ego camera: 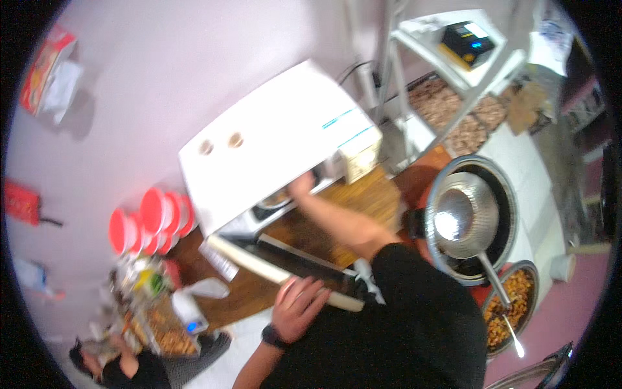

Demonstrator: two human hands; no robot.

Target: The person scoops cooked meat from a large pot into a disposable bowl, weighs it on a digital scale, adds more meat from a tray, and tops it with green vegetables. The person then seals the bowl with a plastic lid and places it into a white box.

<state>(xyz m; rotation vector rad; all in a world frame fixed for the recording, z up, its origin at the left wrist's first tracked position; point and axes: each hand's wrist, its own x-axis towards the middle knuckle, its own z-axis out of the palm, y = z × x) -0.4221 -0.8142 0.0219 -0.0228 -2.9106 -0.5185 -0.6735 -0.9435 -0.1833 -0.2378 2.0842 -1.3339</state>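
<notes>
A white microwave oven (277, 121) stands before me with its door (250, 260) swung open toward me. My left hand (300, 307), with a dark band on the wrist, lies over the door's pale edge, fingers bent across it. My right hand (302, 185) reaches into the oven's cavity. Beside it, a round dish or plate (276, 200) shows partly inside. The oven's top hides the fingertips of that hand, so what they touch cannot be made out.
Red-lidded tubs (155, 211) are stacked left of the oven. To my right, a metal strainer (464, 216) sits over a large pot (508, 228), near a bowl of orange-brown food (510, 301). A metal-framed shelf (457, 80) stands beyond. Another person (129, 362) is at lower left.
</notes>
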